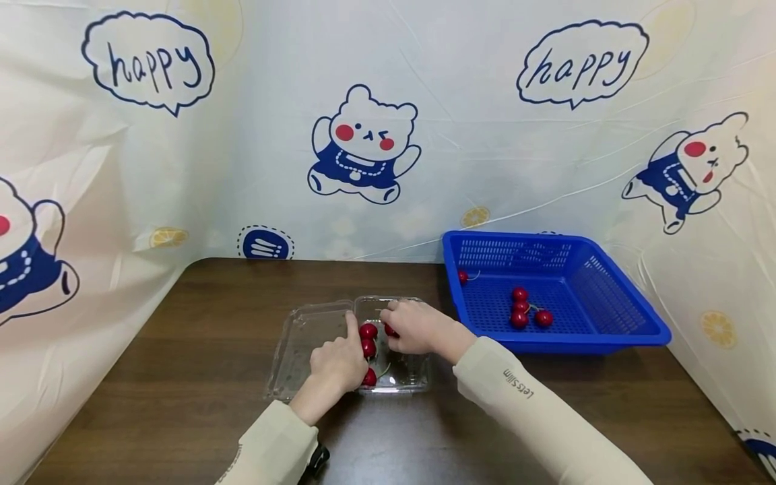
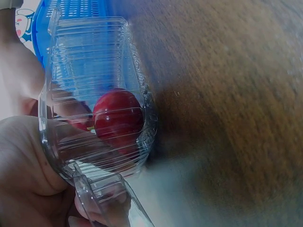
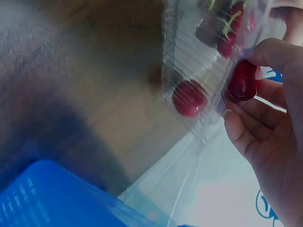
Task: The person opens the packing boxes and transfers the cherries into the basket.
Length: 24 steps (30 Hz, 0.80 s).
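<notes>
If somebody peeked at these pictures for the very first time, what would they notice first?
Probably the bright blue basket on the table's right side, with shiny red cherries inside. Next, maybe the right hand, holding a cherry at the clear box. Behind, a winking bear decorates the middle of the curtain.

Printed sheet (image 1: 485, 155) behind a brown wood-grain desk (image 1: 182, 364)

Pale and creased, it rises beyond the desk's far edge and along both sides: a winking bear (image 1: 364, 148) in blue at the centre, a tilted bear (image 1: 677, 180) at right, a cropped bear (image 1: 27, 263) at left, two "happy" speech bubbles (image 1: 148, 62) above, orange slices (image 1: 475, 216), a round blue patch (image 1: 265, 243) low.
</notes>
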Motion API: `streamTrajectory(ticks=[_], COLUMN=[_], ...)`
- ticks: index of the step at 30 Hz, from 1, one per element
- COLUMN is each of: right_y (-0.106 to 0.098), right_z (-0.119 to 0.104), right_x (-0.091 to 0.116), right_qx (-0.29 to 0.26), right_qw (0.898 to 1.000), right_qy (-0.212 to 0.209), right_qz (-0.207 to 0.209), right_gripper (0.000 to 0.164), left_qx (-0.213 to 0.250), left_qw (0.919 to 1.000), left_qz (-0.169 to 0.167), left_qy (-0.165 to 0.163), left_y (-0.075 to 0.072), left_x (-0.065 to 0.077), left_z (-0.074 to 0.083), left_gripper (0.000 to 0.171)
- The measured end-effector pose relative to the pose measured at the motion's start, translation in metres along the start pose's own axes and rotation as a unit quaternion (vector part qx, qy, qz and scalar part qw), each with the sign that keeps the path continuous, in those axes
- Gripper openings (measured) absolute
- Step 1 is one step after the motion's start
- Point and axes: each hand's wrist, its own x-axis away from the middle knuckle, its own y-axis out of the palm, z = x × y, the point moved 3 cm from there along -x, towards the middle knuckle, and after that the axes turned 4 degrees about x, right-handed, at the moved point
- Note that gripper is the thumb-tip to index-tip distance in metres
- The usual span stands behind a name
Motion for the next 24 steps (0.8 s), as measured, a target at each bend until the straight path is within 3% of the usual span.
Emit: streamTrajectory(ticks=[13, 24], right_y=[-0.024, -0.041], right_z=[0.016, 0.038], right_x=[0.007, 0.023], right_qx=[-0.032, -0.06], right_qw=[0.999, 0.996], right_qy=[0.026, 0.041], right_qz=[0.006, 0.051], right_gripper=[0.03, 0.027], left_qx=[-0.003, -0.008], left_qw=[1.0, 1.0], left_qz=[-0.003, -0.003], left_qy=[0.0, 0.003], left_y=[0.001, 0.0], left_x=[-0.001, -0.001], left_z=[-0.001, 0.0], left_gripper=[0.085, 0.084])
